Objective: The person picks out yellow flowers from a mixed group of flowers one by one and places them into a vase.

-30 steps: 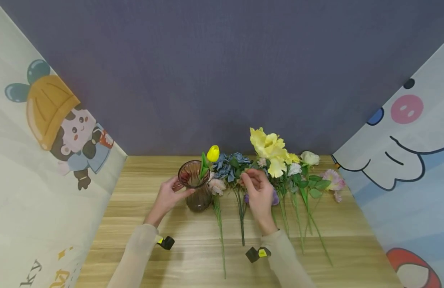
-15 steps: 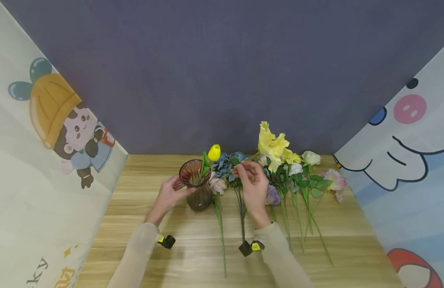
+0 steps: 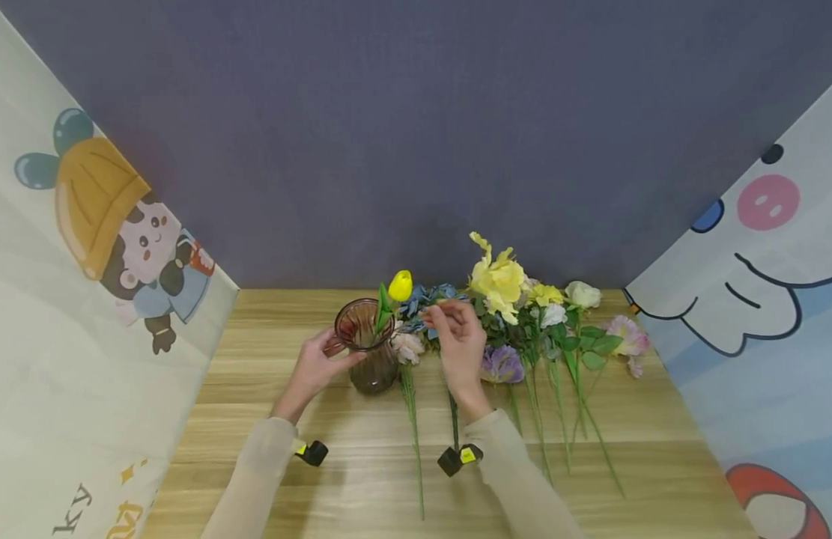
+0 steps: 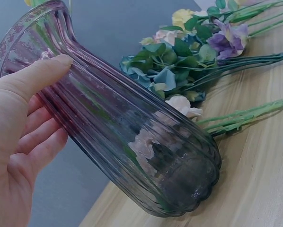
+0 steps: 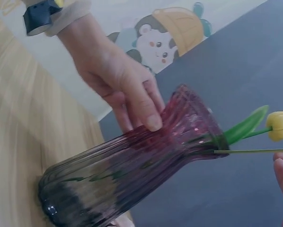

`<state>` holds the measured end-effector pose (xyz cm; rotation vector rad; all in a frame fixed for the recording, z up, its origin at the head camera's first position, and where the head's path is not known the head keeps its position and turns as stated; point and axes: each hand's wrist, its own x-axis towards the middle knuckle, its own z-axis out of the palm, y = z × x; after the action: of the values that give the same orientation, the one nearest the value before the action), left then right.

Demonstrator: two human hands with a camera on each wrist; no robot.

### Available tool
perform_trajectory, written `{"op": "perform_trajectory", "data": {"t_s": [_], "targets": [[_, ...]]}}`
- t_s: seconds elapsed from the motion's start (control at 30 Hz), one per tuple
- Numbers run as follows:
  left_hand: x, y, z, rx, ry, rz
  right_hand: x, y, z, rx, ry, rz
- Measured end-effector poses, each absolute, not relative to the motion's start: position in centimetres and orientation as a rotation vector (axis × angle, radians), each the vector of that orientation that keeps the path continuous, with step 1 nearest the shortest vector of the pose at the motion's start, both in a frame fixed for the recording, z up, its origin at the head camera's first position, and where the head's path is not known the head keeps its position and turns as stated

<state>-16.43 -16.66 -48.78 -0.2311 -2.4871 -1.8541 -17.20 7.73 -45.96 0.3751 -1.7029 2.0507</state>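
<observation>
A ribbed purple glass vase [image 3: 371, 367] stands on the wooden table. My left hand [image 3: 319, 363] grips it by the neck, thumb in front and fingers behind. One yellow tulip [image 3: 400, 286] with a green leaf leans out of its mouth, the stem showing through the glass in the left wrist view. My right hand [image 3: 461, 352] pinches the thin stem [image 5: 250, 151] of a large ruffled yellow flower [image 3: 498, 284], whose bloom tilts off to the right. In the right wrist view the stem's end overlaps the vase rim [image 5: 222, 142].
Artificial flowers lie in a row right of the vase: a pale pink one [image 3: 407, 349], blue ones [image 4: 165, 78], a purple one [image 3: 503, 364], a white one [image 3: 582, 295] and a pink one [image 3: 627, 337]. Their stems point toward the front. A dark wall [image 3: 416, 150] stands behind the table [image 3: 254, 337].
My right hand has moved left toward the vase, bringing the large yellow flower's stem with it. The purple flower has come into fuller view. My left hand and the vase stay put.
</observation>
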Motion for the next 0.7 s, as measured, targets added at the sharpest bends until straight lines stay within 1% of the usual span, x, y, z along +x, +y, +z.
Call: {"op": "perform_trajectory", "data": {"t_s": [0.37,0.57,0.7], "targets": [[-16.5,-16.9,-48.7,-0.213,-2.485,-1.873,-17.4,7.2,-45.2,0.38,-1.567,2.013],[-16.5,-16.9,-48.8,-0.216,-2.48,-1.883,-17.5,6.4,-45.4,0.436,-1.658,1.955],[-16.5,-16.9,-49.0,-0.22,-2.478,-1.888,-17.7,5.8,-45.9,0.411,-1.759,1.917]]}}
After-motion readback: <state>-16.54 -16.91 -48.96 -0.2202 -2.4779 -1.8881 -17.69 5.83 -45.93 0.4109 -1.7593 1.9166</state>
